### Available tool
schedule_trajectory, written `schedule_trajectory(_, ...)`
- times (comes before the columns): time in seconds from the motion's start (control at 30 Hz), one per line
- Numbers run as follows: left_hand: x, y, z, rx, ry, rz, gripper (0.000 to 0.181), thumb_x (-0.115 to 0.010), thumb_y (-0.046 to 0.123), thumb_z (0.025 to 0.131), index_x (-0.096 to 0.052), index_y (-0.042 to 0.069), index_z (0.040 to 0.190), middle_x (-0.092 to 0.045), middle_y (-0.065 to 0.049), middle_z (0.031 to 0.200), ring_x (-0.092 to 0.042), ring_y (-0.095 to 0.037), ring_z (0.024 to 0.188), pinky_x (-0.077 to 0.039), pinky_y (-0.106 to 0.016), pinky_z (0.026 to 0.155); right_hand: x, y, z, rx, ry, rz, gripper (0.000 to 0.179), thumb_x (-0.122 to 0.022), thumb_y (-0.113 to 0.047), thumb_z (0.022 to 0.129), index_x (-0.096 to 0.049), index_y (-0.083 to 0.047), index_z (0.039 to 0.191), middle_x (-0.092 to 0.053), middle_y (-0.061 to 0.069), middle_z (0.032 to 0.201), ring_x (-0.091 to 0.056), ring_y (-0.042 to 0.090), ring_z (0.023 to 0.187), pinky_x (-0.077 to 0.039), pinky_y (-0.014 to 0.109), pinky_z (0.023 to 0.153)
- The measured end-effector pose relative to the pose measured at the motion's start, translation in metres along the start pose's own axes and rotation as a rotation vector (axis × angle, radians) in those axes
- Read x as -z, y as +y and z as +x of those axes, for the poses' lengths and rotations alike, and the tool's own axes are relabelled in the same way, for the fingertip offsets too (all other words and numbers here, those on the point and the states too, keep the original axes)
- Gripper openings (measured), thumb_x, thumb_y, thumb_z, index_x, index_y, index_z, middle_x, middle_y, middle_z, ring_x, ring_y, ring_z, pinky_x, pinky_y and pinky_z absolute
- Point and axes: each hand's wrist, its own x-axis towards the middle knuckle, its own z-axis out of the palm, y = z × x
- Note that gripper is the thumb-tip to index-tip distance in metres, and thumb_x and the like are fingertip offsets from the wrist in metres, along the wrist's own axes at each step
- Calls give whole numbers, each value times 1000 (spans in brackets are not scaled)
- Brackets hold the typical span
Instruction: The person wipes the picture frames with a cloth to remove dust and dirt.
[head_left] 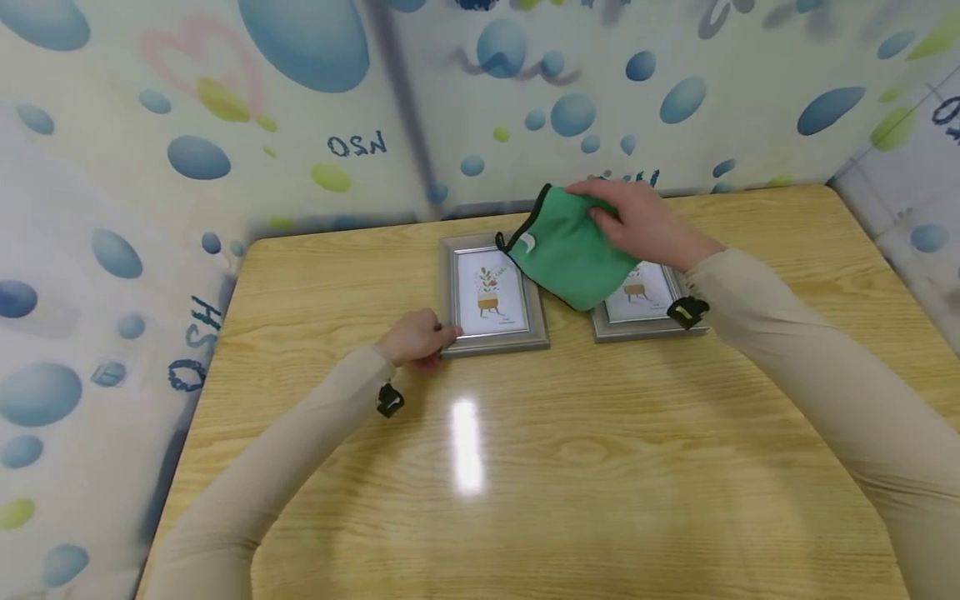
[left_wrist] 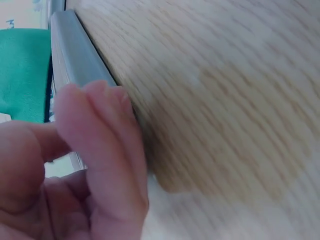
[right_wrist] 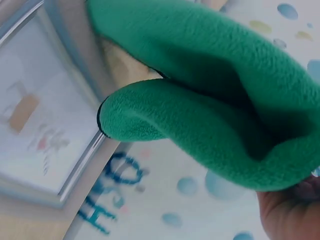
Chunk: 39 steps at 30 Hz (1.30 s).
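At the near left corner of a silver picture frame [head_left: 495, 345], my left hand [head_left: 415, 337] grips the edge, thumb over the top. The left wrist view shows its curled fingers [left_wrist: 102, 135] along the frame's grey side. My right hand [head_left: 643, 223] pinches a green cloth [head_left: 577, 254] with dark edging and a small loop. The cloth hangs over the gap between that frame and a second, similar frame [head_left: 637, 333], overlapping part of each in the head view. In the right wrist view the cloth [right_wrist: 200, 120] is folded into thick, fuzzy layers.
Both frames lie on a wood-grain table [head_left: 570, 467], toward its far edge. Behind it and to the left stands a wall covering [head_left: 405, 100] with blue and green spots. A dark band is worn at each wrist.
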Motion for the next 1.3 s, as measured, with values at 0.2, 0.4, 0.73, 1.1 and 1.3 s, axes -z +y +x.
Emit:
schedule_trajectory(0.2, 7, 7, -2, -6, 21, 168, 48, -55, 34, 97, -50, 10, 57, -57, -5, 53, -56, -13, 44, -48, -25, 46, 22, 12, -18, -117, 62, 15, 36, -47, -4, 99, -52, -2, 135, -58, 25, 125, -58, 41, 104, -44, 52, 86)
schedule_trajectory(0.4, 18, 38, -3, -42, 175, 454, 49, -55, 37, 97, -42, 13, 56, -36, 3, 48, -34, -10, 42, -28, -24, 40, 43, 15, -26, -205, 114, -22, 34, -45, -5, 99, -55, -1, 131, -60, 25, 117, -52, 35, 78, -38, 42, 71)
schedule_trajectory(0.73, 2, 99, 16, -307, 303, 579, 28, -59, 28, 95, -64, 1, 101, -64, -11, 91, -59, -27, 81, -51, -37, 66, 72, 26, -29, -348, 151, -93, 39, -40, -9, 99, -52, -2, 135, -57, 28, 121, -50, 37, 84, -36, 42, 70)
schedule_trajectory(1.1, -57, 163, 45, -486, 43, 748, 44, -61, 29, 94, -54, 12, 135, -56, -7, 129, -46, -31, 121, -46, -42, 92, 89, 43, -38, -426, 165, -75, 44, -38, -10, 97, -46, -1, 140, -49, 31, 131, -45, 40, 87, -32, 52, 81)
schedule_trajectory(1.3, -84, 175, 54, -528, -46, 863, 53, -61, 39, 94, -48, 17, 141, -49, -7, 135, -43, -28, 123, -48, -38, 88, 90, 50, -44, -451, 194, -111, 44, -40, -10, 96, -49, -2, 138, -52, 28, 128, -46, 35, 78, -30, 38, 71)
